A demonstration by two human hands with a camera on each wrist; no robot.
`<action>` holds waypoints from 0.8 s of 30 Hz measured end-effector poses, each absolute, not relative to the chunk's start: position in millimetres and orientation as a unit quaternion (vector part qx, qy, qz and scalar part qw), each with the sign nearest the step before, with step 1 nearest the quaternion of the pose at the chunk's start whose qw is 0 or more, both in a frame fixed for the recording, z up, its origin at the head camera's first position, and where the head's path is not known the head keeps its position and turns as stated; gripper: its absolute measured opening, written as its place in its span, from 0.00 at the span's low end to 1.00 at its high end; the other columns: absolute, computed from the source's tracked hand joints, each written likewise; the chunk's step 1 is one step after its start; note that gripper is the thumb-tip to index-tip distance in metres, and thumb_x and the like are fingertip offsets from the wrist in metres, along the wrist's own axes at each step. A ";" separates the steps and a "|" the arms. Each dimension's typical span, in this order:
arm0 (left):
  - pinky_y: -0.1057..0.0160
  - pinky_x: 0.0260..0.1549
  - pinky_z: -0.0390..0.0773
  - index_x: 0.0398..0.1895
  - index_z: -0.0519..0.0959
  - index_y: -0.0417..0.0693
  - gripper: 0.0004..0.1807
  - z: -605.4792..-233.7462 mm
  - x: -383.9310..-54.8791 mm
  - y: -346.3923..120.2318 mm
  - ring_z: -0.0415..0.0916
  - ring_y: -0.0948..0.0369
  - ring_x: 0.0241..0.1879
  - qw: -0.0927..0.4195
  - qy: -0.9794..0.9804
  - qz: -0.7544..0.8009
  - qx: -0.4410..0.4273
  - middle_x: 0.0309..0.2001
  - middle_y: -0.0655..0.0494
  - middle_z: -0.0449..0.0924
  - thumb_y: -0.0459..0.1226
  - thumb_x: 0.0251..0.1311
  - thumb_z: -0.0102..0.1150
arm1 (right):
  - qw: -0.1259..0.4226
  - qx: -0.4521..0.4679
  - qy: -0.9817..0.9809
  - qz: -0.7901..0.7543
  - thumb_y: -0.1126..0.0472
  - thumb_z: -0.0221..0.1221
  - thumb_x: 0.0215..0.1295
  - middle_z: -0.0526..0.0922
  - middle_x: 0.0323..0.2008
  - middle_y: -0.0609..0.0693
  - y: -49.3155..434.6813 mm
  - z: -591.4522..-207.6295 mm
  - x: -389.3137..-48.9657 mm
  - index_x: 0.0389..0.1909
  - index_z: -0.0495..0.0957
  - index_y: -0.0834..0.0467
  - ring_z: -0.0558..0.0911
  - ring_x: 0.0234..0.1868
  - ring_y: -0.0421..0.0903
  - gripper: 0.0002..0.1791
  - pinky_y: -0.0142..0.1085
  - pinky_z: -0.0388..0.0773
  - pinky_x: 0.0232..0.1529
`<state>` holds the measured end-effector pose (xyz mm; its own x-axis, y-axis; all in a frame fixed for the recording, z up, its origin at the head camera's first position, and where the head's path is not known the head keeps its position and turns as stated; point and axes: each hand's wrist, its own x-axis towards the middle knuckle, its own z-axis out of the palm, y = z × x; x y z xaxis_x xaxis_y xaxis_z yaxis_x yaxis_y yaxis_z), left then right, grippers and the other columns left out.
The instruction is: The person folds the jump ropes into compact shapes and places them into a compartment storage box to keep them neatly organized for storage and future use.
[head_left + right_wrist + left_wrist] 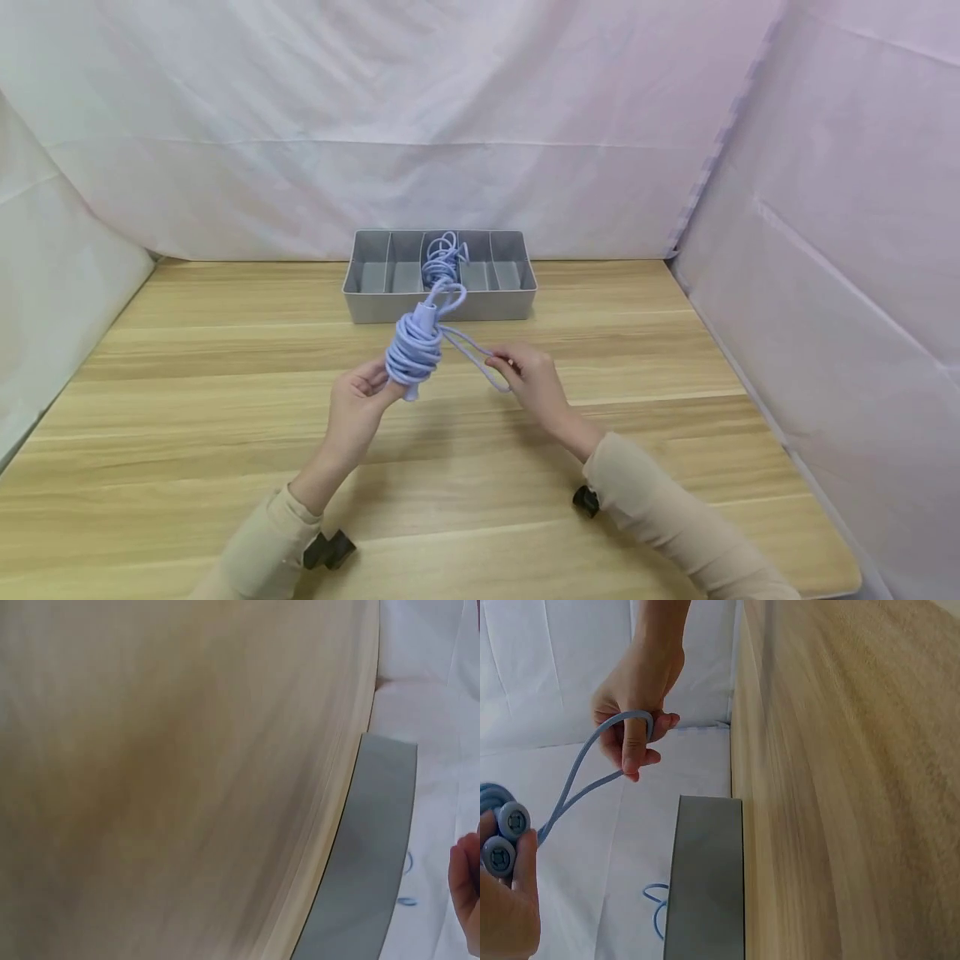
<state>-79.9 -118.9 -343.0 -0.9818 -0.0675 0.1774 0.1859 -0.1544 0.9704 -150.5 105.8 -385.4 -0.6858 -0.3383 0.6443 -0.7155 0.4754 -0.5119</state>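
Note:
A lavender-blue jump rope (414, 348) is held up above the table, its cord wound in several turns around its two handles. My left hand (358, 408) grips the bundle low down by the handle ends; two round end caps (514, 820) show in the left wrist view. My right hand (531, 383) pinches a loose loop of cord (474, 352) drawn out to the right of the bundle. Behind, a grey divided box (442, 308) holds a tangle of similar blue cord (442, 260) in a middle compartment. Only part of a hand (466, 881) shows in the right wrist view.
The box stands near the back edge of the wooden table (187, 417), before a white cloth backdrop (420, 125). White cloth walls (847, 275) flank both sides. Black wrist mounts (330, 550) sit at both sleeves.

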 end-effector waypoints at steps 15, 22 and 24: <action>0.68 0.34 0.80 0.47 0.69 0.20 0.16 -347.4 -84.3 -119.1 0.81 0.67 0.30 0.081 -0.628 -0.769 0.086 0.30 0.58 0.83 0.21 0.54 0.52 | 0.402 0.490 -0.753 0.178 0.59 0.51 0.66 0.79 0.24 0.49 97.1 -359.6 -114.6 0.34 0.80 0.64 0.77 0.20 0.38 0.13 0.24 0.76 0.22; 0.68 0.34 0.79 0.43 0.75 0.25 0.14 -356.1 -83.2 -115.3 0.82 0.64 0.32 0.103 -0.690 -0.712 0.073 0.39 0.35 0.79 0.22 0.51 0.57 | 0.353 0.519 -0.765 0.144 0.58 0.48 0.68 0.74 0.22 0.45 92.8 -337.3 -96.1 0.37 0.78 0.63 0.70 0.19 0.34 0.14 0.19 0.70 0.18; 0.70 0.34 0.79 0.42 0.76 0.26 0.14 -358.9 -82.7 -115.2 0.82 0.59 0.34 0.121 -0.722 -0.679 0.056 0.40 0.34 0.78 0.23 0.50 0.59 | 0.337 0.517 -0.771 0.156 0.60 0.51 0.65 0.74 0.22 0.45 91.5 -331.0 -91.1 0.38 0.77 0.63 0.69 0.18 0.34 0.10 0.19 0.68 0.17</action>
